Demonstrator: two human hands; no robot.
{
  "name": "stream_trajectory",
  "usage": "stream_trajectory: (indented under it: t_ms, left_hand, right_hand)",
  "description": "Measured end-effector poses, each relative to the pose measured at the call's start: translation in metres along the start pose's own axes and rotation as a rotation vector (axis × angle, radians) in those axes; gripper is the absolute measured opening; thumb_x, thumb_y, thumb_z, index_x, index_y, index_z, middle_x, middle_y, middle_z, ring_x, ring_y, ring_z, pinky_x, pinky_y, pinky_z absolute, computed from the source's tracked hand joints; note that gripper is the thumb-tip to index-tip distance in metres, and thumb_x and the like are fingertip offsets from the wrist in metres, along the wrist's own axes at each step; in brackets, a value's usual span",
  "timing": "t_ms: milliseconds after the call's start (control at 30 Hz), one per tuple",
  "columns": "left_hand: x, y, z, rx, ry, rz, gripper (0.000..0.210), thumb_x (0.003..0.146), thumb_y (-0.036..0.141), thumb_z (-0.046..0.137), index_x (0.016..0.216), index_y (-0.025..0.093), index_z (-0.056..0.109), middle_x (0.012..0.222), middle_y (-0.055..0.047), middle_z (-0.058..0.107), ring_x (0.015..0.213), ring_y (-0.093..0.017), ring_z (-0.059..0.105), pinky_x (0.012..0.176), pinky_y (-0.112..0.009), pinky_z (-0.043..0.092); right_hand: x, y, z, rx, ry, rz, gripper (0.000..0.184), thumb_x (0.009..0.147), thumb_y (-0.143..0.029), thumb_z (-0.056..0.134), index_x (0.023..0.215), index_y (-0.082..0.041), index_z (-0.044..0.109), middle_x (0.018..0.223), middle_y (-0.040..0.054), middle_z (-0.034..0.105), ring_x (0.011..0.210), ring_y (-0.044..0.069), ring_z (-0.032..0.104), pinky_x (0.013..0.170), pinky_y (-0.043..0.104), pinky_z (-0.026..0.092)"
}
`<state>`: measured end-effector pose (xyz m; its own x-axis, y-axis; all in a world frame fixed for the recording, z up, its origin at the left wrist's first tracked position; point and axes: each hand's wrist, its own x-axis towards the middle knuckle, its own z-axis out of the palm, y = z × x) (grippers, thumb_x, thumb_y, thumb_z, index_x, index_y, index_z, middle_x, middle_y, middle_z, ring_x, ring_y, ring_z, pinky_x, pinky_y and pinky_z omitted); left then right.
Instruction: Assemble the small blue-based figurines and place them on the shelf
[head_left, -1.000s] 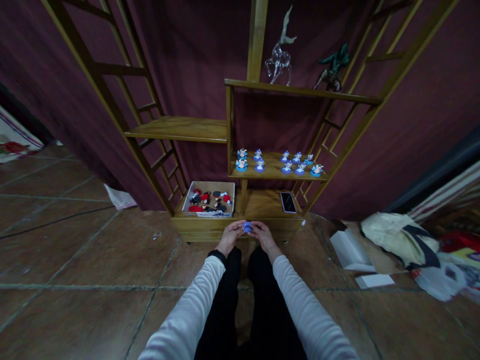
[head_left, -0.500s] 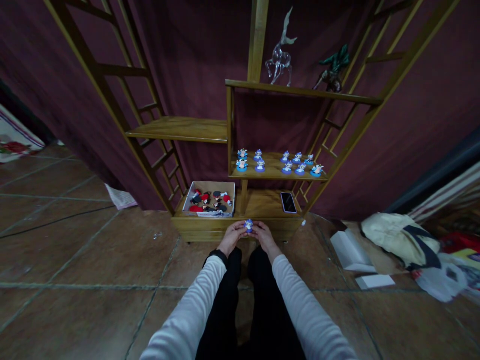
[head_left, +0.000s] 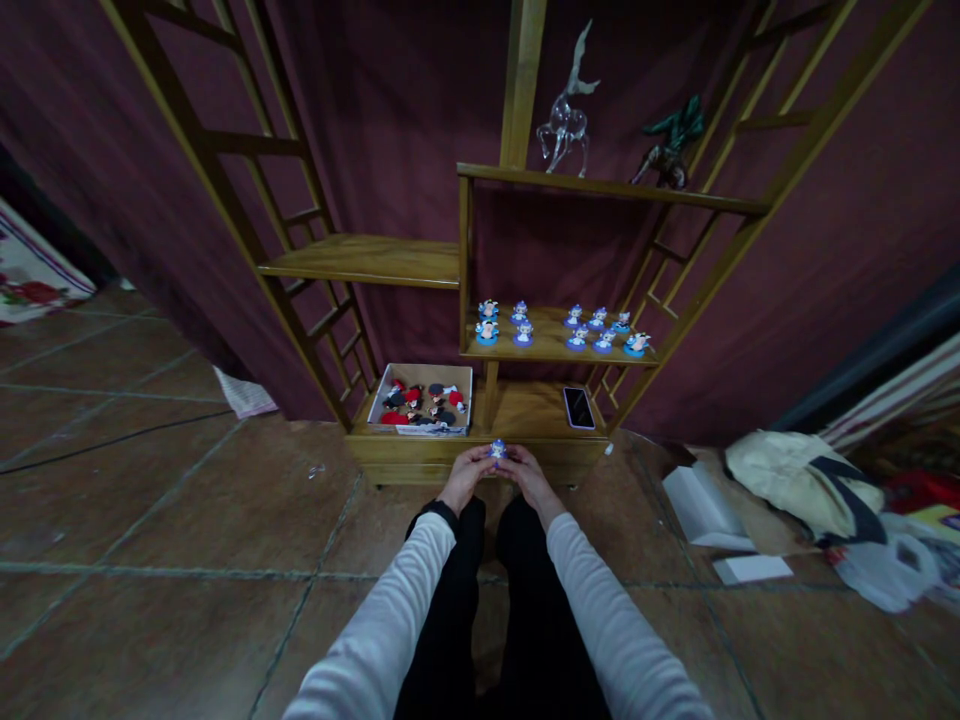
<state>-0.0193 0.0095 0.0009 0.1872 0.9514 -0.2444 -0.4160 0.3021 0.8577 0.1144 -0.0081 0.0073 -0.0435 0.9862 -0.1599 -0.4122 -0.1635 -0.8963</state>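
Note:
A small purple-and-white figurine is held upright between my two hands, in front of the cabinet's lower drawer front. My left hand grips its left side, fingers closed. From the right, my right hand pinches the same piece. Similar purple figurines stand in short rows on the shelf above, along with blue-based figurines at both ends. Below them to the left, an open cardboard box holds several red and black figurines.
A phone lies on the cabinet's lower board. Higher up stand a clear deer statuette and a dark green-and-brown statuette. On the floor at right are white boxes, a cream bag and a plastic bag.
The view has shifted very slightly. Both hands keep hold of the purple-and-white figurine at nearly the same spot, and the shelf pieces stand unmoved.

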Motion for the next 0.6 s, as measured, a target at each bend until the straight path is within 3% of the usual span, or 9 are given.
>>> stream_trajectory:
  t_ms: [333,600]
  left_hand:
    - [0.0015,-0.0015,0.0028,0.018,0.021,0.062,0.036,0.054,0.019,0.079,0.088,0.012,0.068,0.073,-0.005,0.068,0.058,-0.01,0.059,0.06,-0.022,0.046]
    - [-0.0031,0.0025,0.004,-0.045,-0.108,0.009,0.046,0.054,0.015,0.078,0.099,0.012,0.066,0.089,-0.009,0.069,0.077,-0.015,0.063,0.076,-0.027,0.045]
  right_hand:
    - [0.0027,0.0023,-0.0015,0.002,0.01,-0.009,0.042,0.05,-0.031,0.078,0.087,-0.019,0.062,0.085,0.0027,0.066,0.077,0.018,0.062,0.072,0.034,0.05]
    - [0.0009,-0.0007,-0.0006,0.033,0.026,-0.048,0.037,0.052,-0.033,0.077,0.084,-0.021,0.064,0.088,0.0022,0.067,0.083,0.018,0.061,0.077,0.033,0.05]
